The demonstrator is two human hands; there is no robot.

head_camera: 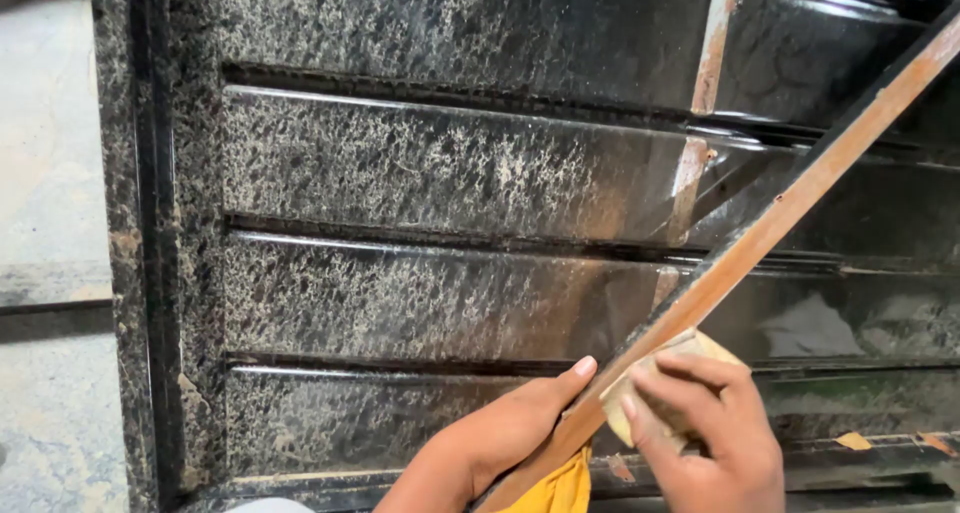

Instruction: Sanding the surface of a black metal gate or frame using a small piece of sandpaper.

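Observation:
A long rusty metal bar (790, 208) runs diagonally from the lower middle up to the top right corner. My left hand (490, 443) grips its lower end, thumb laid along the bar. My right hand (715, 433) presses a folded tan piece of sandpaper (690, 348) against the bar just above the left hand. A bit of yellow cloth (565, 491) shows under my left wrist.
Behind the bar stands a black metal gate panel (420, 173) with horizontal louvre slats, speckled with worn paint and rust streaks (712, 48). A dark frame post (140, 243) runs down the left. Grey concrete ground (45, 173) lies at far left.

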